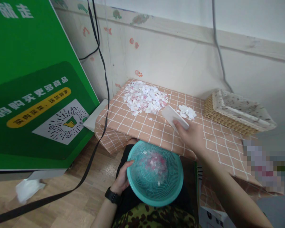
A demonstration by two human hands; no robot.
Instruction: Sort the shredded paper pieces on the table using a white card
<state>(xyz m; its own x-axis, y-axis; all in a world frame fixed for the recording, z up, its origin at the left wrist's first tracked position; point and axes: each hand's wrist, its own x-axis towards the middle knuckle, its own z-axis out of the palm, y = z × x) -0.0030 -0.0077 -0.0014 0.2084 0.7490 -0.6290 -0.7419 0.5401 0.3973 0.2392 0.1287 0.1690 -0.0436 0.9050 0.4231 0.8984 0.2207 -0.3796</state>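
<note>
My left hand point(123, 177) grips the rim of a round teal plastic colander point(175, 186) held above my lap, just below the table's front edge. Inside it lies a loose heap of small white and pink paper pieces point(155, 164). My right hand point(191, 134) is closed around a flat white rectangular slab point(173, 114), tilted over the tabletop; its exact kind I cannot make out. Beyond the slab spreads a large pile of small white and pinkish paper pieces point(144, 98). A smaller white pile point(187, 112) sits just right of the slab.
A brown checked cloth point(142, 126) covers the table. A lined wicker basket point(228, 115) stands at the right, against the wall. Left is a big green sign point(26, 72); a black strap point(105, 76) hangs before it. A white crumpled item point(29, 189) lies on the floor.
</note>
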